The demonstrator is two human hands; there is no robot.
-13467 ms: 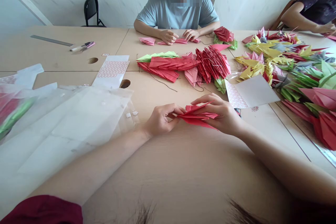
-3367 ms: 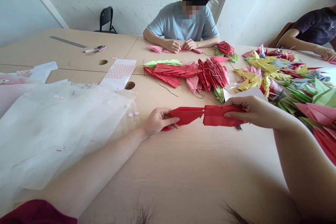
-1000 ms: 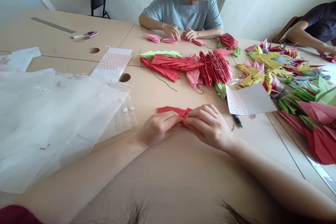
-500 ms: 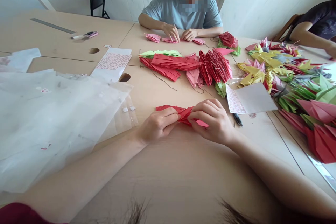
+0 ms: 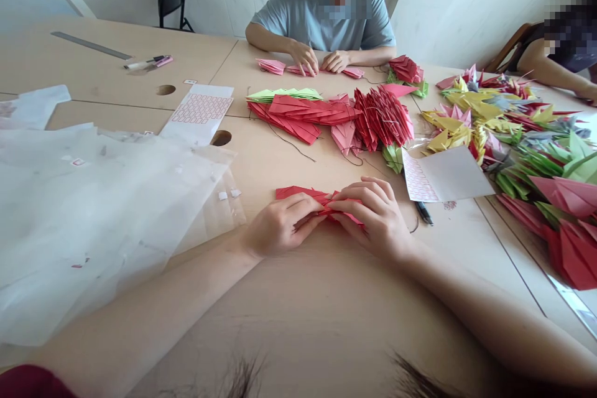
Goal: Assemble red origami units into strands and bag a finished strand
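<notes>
A row of red folded paper pieces (image 5: 298,191) lies on the table in front of me. My left hand (image 5: 283,222) pinches it near the middle with thumb and fingers. From the other side, my right hand (image 5: 375,214) is closed over its right part, the fingertips almost meeting those of the left. The fingers hide much of the paper. Beyond my hands lie red folded paper strips (image 5: 312,111), a light green one (image 5: 284,95) and a thick red bundle (image 5: 382,118) tied with dark thread.
Translucent plastic bags (image 5: 93,217) spread over the left side. Printed sticker sheets (image 5: 200,109), a black pen (image 5: 423,212), a ruler (image 5: 91,45) and a pile of colourful folded paper (image 5: 504,118) lie around. Across the table, a person (image 5: 321,18) handles pink paper; another sits at right.
My right hand has shifted slightly left, its fingertips coming closer to my left hand's over the red paper. The view has moved slightly.
</notes>
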